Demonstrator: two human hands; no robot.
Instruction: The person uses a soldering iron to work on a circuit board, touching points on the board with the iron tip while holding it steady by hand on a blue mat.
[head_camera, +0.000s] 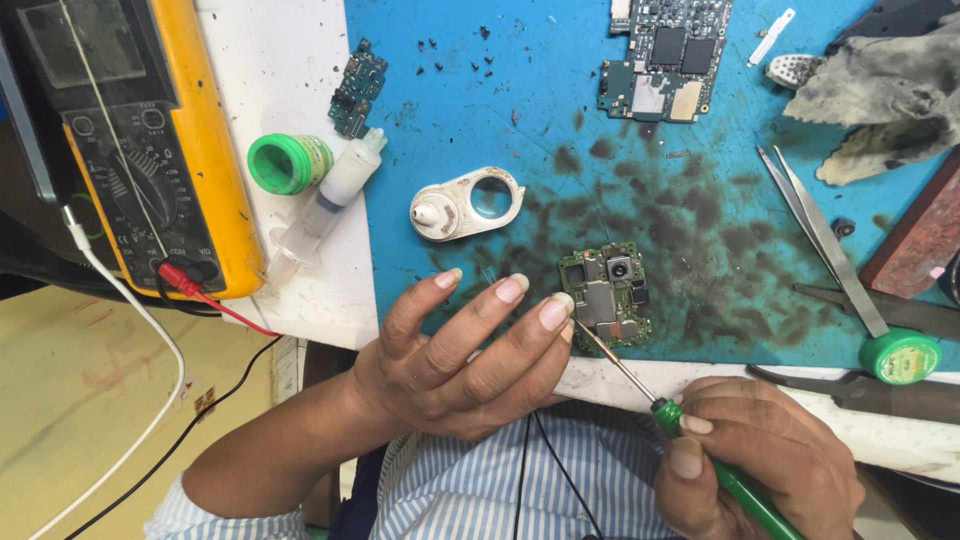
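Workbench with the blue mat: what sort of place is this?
Most likely a small electronics repair bench. A yellow multimeter sits at one side, bare circuit boards lie on the stained blue mat, and the right hand holds a green-handled soldering iron.

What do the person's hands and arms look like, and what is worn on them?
Both hands are bare: no gloves, rings or watch show. The left hand has long, pale, neatly rounded fingernails; the right hand shows shorter nails. The left forearm is uncovered down to a rolled sleeve of a shirt with thin blue and white stripes. The right arm is out of view. A thin black cable hangs over the shirt front.
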